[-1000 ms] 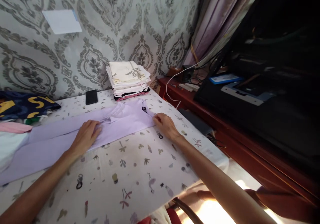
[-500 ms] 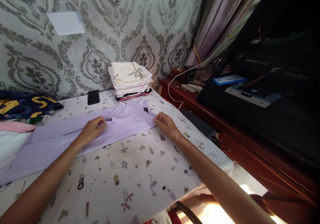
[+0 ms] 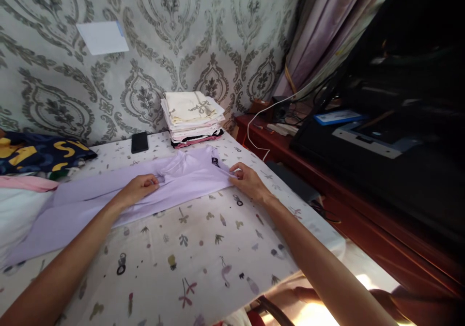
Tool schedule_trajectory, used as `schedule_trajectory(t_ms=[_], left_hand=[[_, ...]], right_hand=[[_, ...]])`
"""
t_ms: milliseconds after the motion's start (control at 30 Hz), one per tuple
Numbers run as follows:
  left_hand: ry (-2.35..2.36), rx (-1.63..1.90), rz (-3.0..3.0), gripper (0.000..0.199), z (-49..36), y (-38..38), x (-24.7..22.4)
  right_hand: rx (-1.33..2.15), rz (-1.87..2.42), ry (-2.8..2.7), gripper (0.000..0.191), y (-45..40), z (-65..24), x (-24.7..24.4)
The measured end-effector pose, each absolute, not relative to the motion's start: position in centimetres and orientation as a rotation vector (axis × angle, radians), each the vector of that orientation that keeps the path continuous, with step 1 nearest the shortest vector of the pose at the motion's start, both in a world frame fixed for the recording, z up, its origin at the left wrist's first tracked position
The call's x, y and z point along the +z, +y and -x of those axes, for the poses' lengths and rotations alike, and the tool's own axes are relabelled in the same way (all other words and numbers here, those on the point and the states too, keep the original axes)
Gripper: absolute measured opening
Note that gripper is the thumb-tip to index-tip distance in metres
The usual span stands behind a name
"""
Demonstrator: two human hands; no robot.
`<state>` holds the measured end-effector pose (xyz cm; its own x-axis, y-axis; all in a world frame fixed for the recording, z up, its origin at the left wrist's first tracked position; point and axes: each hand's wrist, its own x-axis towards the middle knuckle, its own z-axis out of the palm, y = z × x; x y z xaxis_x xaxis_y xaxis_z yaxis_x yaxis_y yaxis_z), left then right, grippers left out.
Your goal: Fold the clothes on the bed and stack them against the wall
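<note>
A lilac shirt (image 3: 192, 180) lies stretched lengthwise across the patterned cloth, with a small dark neck label near its right end. My left hand (image 3: 141, 188) pinches the fabric around its middle, raising a small fold there. At the right end, my right hand (image 3: 248, 180) grips the shirt's edge between thumb and fingers. Behind the shirt stands a neat stack of folded clothes (image 3: 192, 117), a cream piece with dark lettering on top. The shirt's left end runs partly under or beside a pale, pink-edged garment (image 3: 25, 205); which of the two I cannot tell.
A black phone (image 3: 140, 142) lies near the wall. Navy clothing with yellow print (image 3: 43, 151) is heaped at the left. On the right, a red-brown cabinet (image 3: 348, 205) carries a large dark screen (image 3: 399, 98), and a white cable (image 3: 250, 134) hangs in front.
Both hands keep hold of the shirt. The fabric near my left hand is pulled slightly and its folds have shifted. The whole view has moved a little.
</note>
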<state>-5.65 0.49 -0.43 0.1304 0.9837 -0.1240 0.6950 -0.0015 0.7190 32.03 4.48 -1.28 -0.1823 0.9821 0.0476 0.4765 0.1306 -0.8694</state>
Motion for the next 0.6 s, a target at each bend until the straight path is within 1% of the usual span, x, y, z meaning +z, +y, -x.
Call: schedule_trajectory(t_ms=[167, 333, 500, 600], left_hand=[[1.659, 0.527, -1.881, 0.042, 5.4, 0.3, 0.0], [1.724, 0.376, -2.006, 0.044, 7.1, -1.1, 1.6], [1.888, 0.254, -1.945, 0.05, 12.8, -3.8, 3.1], [2.026, 0.259, -1.855, 0.049, 17.3, -6.3, 3.8]], right_hand=[[0.921, 1.458, -1.827, 0.018, 4.5, -32.3, -1.2], [0.702, 1.515, -1.951, 0.018, 4.3, -32.3, -1.2], [0.583, 1.544, -2.02, 0.018, 3.8, -32.2, -1.3], [0.4, 1.546, -2.052, 0.019, 3.4, -31.5, -0.9]])
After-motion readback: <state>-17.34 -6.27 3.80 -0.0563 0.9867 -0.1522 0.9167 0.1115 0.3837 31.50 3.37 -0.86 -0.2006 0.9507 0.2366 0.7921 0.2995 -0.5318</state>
